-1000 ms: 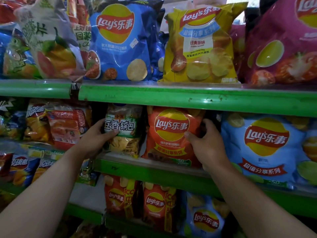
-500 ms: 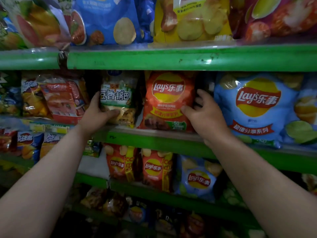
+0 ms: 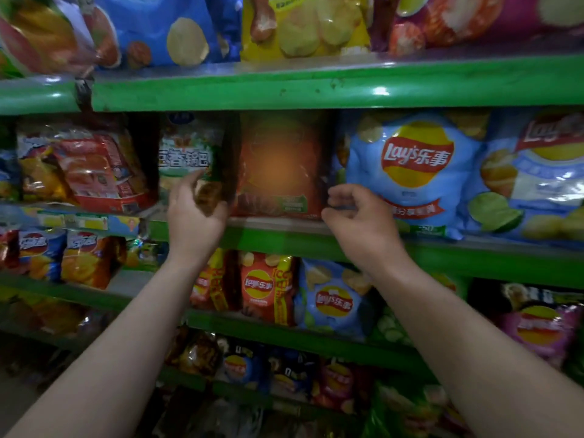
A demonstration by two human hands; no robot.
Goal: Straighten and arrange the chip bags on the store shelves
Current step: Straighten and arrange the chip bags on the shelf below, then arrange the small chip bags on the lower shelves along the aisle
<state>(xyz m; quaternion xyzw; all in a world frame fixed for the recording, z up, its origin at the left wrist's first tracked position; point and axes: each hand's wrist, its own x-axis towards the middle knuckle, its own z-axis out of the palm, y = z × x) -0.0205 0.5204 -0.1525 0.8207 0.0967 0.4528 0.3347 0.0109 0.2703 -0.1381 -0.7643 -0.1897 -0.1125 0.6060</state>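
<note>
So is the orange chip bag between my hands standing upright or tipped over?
Upright. The orange chip bag stands on its bottom edge on the green shelf, face forward, sides roughly vertical. Its print is blurred.

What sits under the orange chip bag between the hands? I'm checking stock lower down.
Under the orange chip bag is the green shelf edge, then a smaller red bag and a light blue bag. Anything behind them is hidden.

The orange chip bag (image 3: 281, 165) is motion-blurred; its logo and print cannot be read. To its left, the lower part of the green-and-white bag (image 3: 186, 153) is covered by the left hand (image 3: 196, 213). To its right, the light-blue bag (image 3: 414, 172) is partly covered by the right hand (image 3: 357, 222). Above it, the top-shelf bags are cut off by the upper edge.
</note>
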